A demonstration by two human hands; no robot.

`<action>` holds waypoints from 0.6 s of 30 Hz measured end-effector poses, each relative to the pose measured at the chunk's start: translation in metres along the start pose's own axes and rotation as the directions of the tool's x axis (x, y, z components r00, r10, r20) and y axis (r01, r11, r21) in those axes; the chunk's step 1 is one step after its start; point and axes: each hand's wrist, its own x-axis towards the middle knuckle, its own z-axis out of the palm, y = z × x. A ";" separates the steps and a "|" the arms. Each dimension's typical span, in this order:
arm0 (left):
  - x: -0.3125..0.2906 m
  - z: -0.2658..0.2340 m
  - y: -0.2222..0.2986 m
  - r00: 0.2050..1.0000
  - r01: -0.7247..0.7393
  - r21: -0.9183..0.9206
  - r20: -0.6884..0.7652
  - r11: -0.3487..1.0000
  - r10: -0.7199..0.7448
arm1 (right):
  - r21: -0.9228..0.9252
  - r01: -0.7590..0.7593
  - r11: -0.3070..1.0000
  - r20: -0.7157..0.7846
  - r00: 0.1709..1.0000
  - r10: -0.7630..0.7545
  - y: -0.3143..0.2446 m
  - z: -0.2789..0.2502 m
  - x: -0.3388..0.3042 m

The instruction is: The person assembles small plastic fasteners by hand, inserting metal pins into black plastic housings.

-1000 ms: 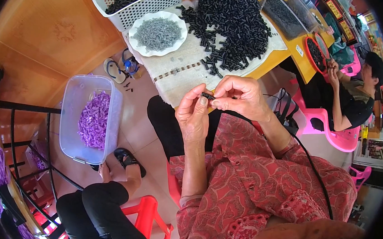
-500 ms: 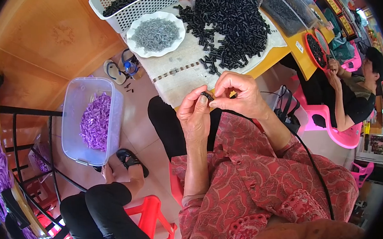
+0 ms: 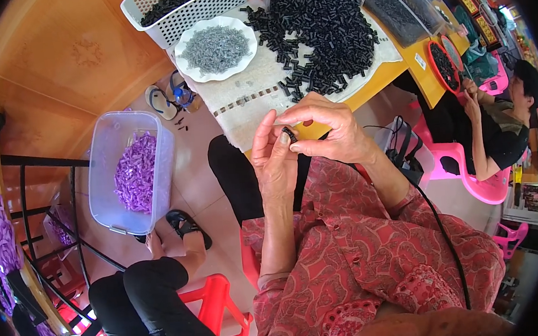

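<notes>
Above my lap, at the near edge of the table, both hands meet around one small black plastic piece (image 3: 290, 134). My left hand (image 3: 274, 167) pinches it between thumb and fingers. My right hand (image 3: 339, 130) bends around the same piece, its thumb against the lower end and its index finger arched over the top. Beyond the hands, a large heap of short black plastic pieces (image 3: 324, 35) covers a pale towel (image 3: 229, 117). Left of the heap, a white scalloped dish (image 3: 184, 63) holds small clear greyish parts (image 3: 217, 48).
A white perforated basket (image 3: 198, 14) of black pieces stands at the far left of the table; a clear bin (image 3: 400, 25) is at the right. A translucent tub (image 3: 100, 202) of purple pieces sits on the floor near a red stool (image 3: 210, 295). Two people sit nearby, left and right.
My right index finger has lifted and straightened over the piece, and my left fingers have opened out a little. The black piece stays between my hands.
</notes>
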 end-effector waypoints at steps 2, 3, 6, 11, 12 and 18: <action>0.000 0.000 0.000 1.000 0.006 -0.006 -0.003 1.000 -0.006 | -0.006 -0.009 1.000 0.041 0.999 0.009 0.002 0.000 -0.001; 0.000 -0.001 0.000 1.000 0.010 -0.013 -0.008 1.000 -0.011 | -0.006 -0.010 1.000 0.039 0.999 0.010 0.002 0.000 -0.002; -0.001 -0.002 -0.002 1.000 0.027 -0.027 -0.014 0.999 -0.027 | -0.009 -0.014 1.000 0.031 0.999 0.014 0.003 -0.001 -0.003; -0.001 -0.003 -0.002 0.998 0.063 -0.027 0.000 0.998 -0.063 | -0.034 0.008 0.999 0.009 1.000 -0.007 0.003 -0.004 -0.003; -0.001 -0.002 0.000 0.997 0.073 -0.005 0.007 0.997 -0.073 | -0.035 0.007 0.999 0.006 1.000 -0.006 0.003 -0.005 -0.004; 0.001 -0.008 0.007 0.979 0.009 0.224 0.198 0.975 -0.054 | -0.070 0.046 0.996 0.003 0.999 -0.046 0.001 -0.009 -0.004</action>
